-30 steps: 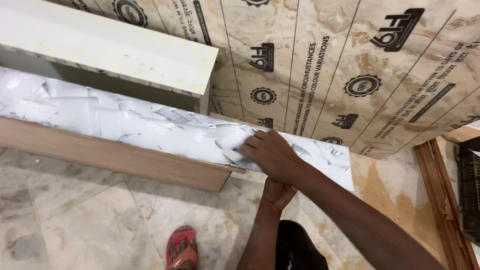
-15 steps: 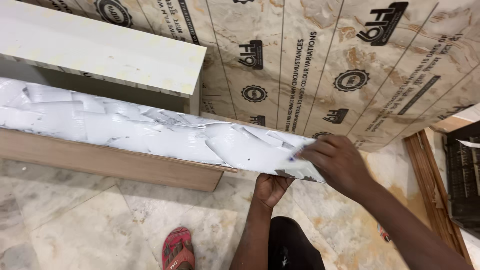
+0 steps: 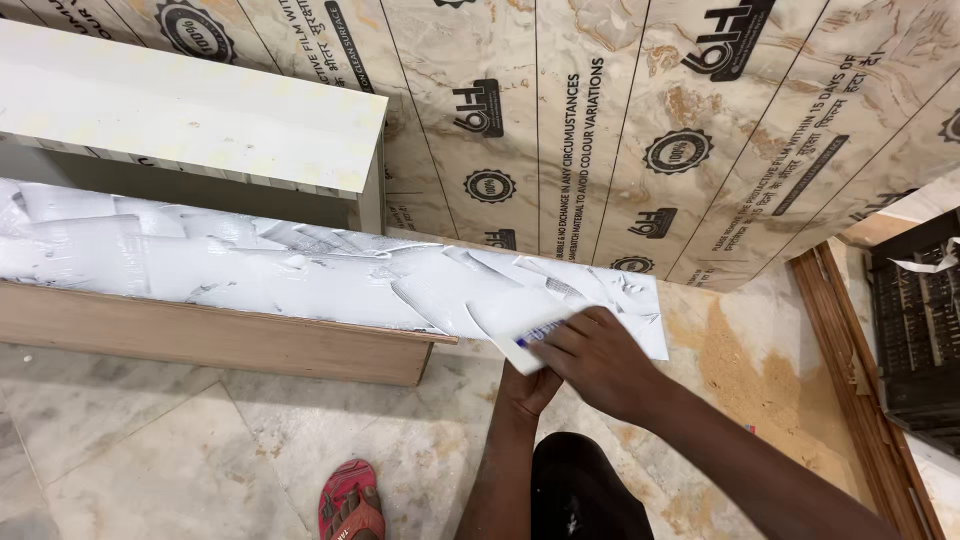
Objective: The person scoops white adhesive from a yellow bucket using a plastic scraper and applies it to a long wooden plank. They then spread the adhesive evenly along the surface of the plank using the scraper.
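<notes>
the white sheet is lying on top of a long wooden board, with its long axis running from the left edge of the frame toward the lower centre-right. its right end is overhanging the board's end and reaching past it, toward the centre right of the frame.

the right hand is pressing down on this overhanging end, fingers flat and spread over a small white scraper card that is lying against the sheet. it is grasping nothing in a closed fist; the palm is bearing on the card. the left hand is sitting below the sheet's edge, just under the right hand, with its fingers hidden beneath the overhang; it cannot be told whether it is gripping the sheet or only supporting it.

both hands are working at the same right end, so the rest of the sheet is extending away from them to the left. the right hand is the upper one, on the surface.

a red sandal is resting on the marble floor at the lower centre. film-covered panels are leaning across the upper frame.
</notes>
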